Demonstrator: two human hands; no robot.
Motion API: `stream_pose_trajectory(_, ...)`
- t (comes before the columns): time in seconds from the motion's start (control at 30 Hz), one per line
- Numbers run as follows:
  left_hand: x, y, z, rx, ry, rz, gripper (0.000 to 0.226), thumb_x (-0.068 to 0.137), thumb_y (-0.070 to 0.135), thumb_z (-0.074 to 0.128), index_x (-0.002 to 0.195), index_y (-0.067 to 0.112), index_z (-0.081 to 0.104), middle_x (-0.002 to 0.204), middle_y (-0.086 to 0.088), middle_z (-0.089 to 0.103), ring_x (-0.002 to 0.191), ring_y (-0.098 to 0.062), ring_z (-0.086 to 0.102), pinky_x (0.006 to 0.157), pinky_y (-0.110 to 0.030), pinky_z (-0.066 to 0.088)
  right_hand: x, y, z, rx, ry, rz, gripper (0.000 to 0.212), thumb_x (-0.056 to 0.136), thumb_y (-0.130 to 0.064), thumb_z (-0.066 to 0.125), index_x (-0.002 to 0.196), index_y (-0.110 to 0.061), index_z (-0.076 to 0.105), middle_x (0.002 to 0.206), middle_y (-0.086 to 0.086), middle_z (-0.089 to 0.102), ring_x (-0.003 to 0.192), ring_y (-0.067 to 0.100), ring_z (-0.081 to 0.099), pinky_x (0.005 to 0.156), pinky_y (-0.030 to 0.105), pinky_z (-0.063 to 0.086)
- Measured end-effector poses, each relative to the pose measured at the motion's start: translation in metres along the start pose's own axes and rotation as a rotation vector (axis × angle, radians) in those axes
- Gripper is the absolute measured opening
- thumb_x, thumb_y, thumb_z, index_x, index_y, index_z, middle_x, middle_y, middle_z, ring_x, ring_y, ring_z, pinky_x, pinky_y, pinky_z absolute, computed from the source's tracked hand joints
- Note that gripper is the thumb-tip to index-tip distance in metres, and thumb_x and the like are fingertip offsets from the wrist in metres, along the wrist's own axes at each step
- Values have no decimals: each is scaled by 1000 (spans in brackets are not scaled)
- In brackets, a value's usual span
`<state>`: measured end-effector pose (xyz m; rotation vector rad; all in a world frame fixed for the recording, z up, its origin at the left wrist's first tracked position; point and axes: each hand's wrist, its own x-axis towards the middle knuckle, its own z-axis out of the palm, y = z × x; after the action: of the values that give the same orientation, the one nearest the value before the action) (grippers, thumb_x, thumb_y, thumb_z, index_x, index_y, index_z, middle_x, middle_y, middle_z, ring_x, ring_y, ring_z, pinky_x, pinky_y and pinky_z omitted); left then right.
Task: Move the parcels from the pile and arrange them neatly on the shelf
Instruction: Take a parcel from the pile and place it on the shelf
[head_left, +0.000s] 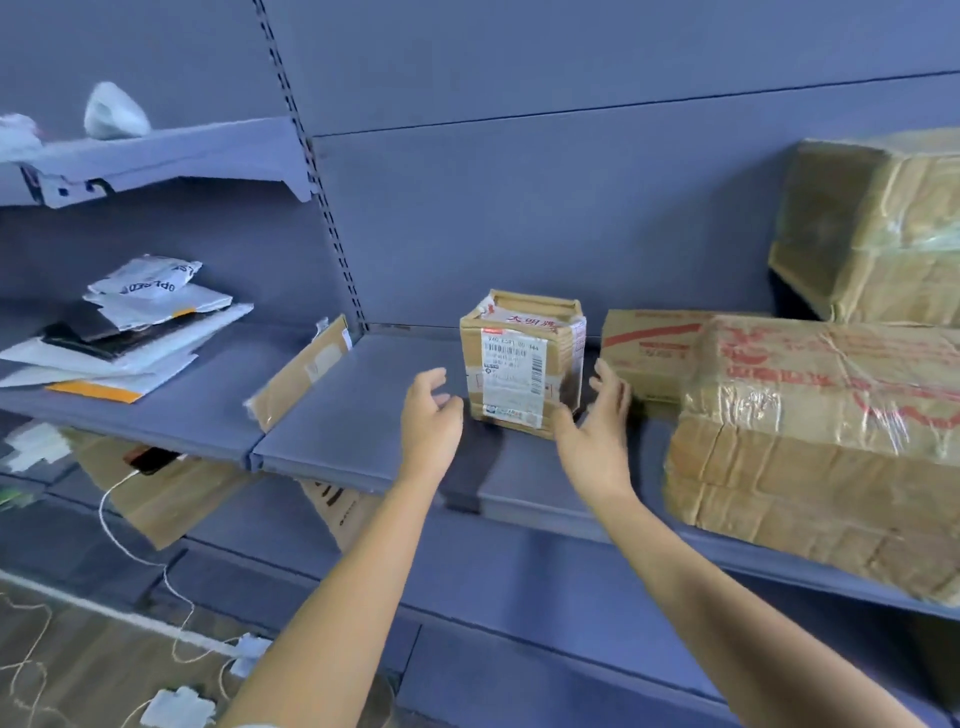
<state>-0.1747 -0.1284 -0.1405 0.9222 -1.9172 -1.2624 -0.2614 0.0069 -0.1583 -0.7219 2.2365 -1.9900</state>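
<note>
A small taped cardboard parcel with a white shipping label stands upright on the blue-grey shelf. My left hand hovers just left of it, fingers relaxed and slightly curled, holding nothing. On the parcel's right, my right hand has its fingers spread, close to the lower right corner; contact is unclear. A large plastic-wrapped carton lies to the right, a flatter box with red print sits behind it, and another wrapped carton is above at the far right.
A flat cardboard parcel leans at the shelf joint on the left. A stack of white and black mailer bags lies on the left shelf. White bags sit on the upper shelf. White cables and chargers trail on the floor below.
</note>
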Motion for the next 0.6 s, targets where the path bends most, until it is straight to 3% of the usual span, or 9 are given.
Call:
stream_pose_trajectory(0.1, 15, -1, 2, -81, -129, -6, 47, 93, 1, 43, 137, 16, 41, 139, 5, 45, 121, -8, 45, 98, -23, 34, 7, 5, 3, -55, -135, 91, 66, 94, -16, 56, 150, -15, 21, 149, -6, 24, 139, 7, 23, 100, 9, 18)
stream_pose_trajectory(0.23, 16, -4, 12, -124, -329, -7, 43, 86, 1, 49, 115, 32, 48, 121, -3, 59, 114, -16, 56, 101, -34, 44, 4, 18, 7, -55, -151, 57, 53, 90, -23, 63, 138, -30, 41, 134, -16, 45, 131, 5, 37, 103, 20, 29)
stream_pose_trajectory(0.33, 12, -10, 11, -203, -299, 1, 37, 86, 4, 50, 109, 33, 55, 122, -7, 56, 107, -13, 57, 94, -32, 47, -1, 16, 7, 27, -60, 126, 60, 91, -21, 63, 145, -23, 37, 140, -13, 45, 128, 3, 42, 103, 21, 34)
stream_pose_trajectory(0.43, 12, -4, 3, -303, -274, -30, 35, 80, 23, 49, 112, 22, 62, 125, -5, 54, 98, -2, 58, 84, -22, 44, -5, 7, 5, 25, -2, 96, 55, 92, -25, 62, 143, -25, 43, 134, -9, 43, 116, -3, 47, 93, 8, 32)
stream_pose_trajectory(0.5, 11, 0, -3, -370, -258, -59, 37, 70, 30, 46, 103, 27, 63, 124, -7, 55, 99, -7, 59, 90, -29, 45, -7, -1, 5, 23, -4, 64, 46, 91, -28, 62, 135, -29, 50, 128, -11, 43, 114, -7, 44, 87, -3, 28)
stream_pose_trajectory(0.53, 12, 1, -5, -407, -246, -68, 35, 67, 33, 47, 98, 29, 62, 125, -9, 56, 102, -12, 59, 94, -35, 43, -9, -4, 5, 23, -13, 45, 42, 91, -28, 63, 132, -30, 52, 129, -12, 43, 118, -6, 43, 89, -5, 28)
stream_pose_trajectory(0.6, 13, 2, -9, -468, -236, -75, 35, 61, 39, 49, 93, 30, 61, 124, -11, 57, 107, -20, 58, 94, -42, 44, -11, -4, 5, 13, -38, 12, 44, 90, -30, 65, 132, -30, 51, 139, -15, 39, 131, -4, 35, 105, 7, 26)
